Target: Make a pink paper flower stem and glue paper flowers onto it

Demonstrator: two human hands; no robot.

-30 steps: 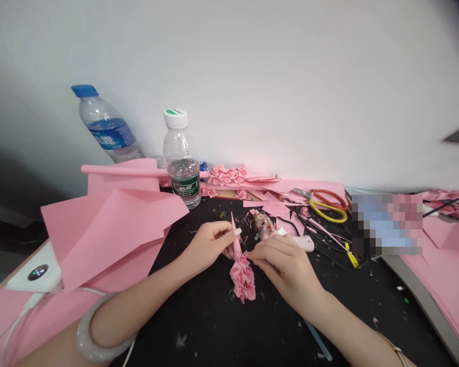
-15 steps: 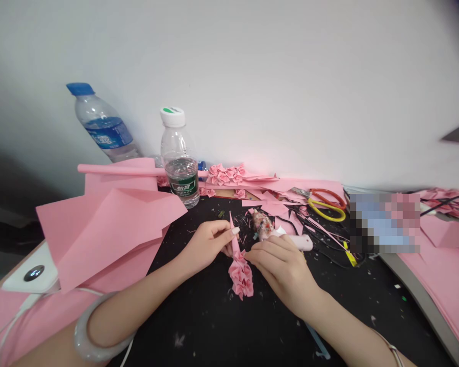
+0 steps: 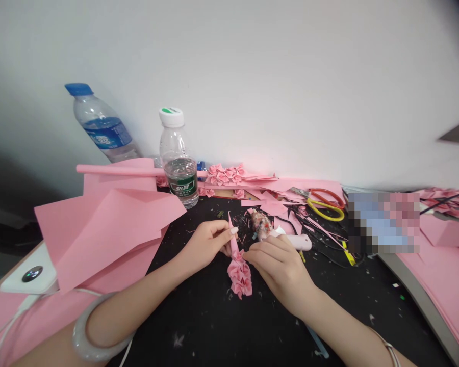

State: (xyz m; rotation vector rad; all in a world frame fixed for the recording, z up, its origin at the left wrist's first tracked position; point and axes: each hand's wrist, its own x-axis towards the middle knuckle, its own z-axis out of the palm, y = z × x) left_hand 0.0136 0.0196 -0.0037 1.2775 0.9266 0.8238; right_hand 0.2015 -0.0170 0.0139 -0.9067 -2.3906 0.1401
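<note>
A pink paper flower stalk (image 3: 240, 278) points its thin tapered tip away from me, with a cluster of folded blossoms at the near end. My left hand (image 3: 212, 239) pinches the tapered part between thumb and fingers. With its fingertips closed on the edge of a blossom beside the stem, my right hand (image 3: 281, 265) stays at the right of the cluster. Just beyond the right hand lies a hot glue gun (image 3: 290, 241), pale pink, its front end crusted with coloured bits. The undersides of the fingers are partly hidden.
Large pink paper sheets (image 3: 103, 234) cover the left side. A water bottle (image 3: 179, 168) stands behind them, and a blue-capped bottle (image 3: 103, 125) leans at the wall. Scissors (image 3: 327, 204), paper scraps (image 3: 273, 206) and cables lie at the back right. A white device (image 3: 30, 272) sits left.
The whole view has shifted very slightly. Both hands keep the same hold on the paper flower stalk, and nothing else has visibly moved.
</note>
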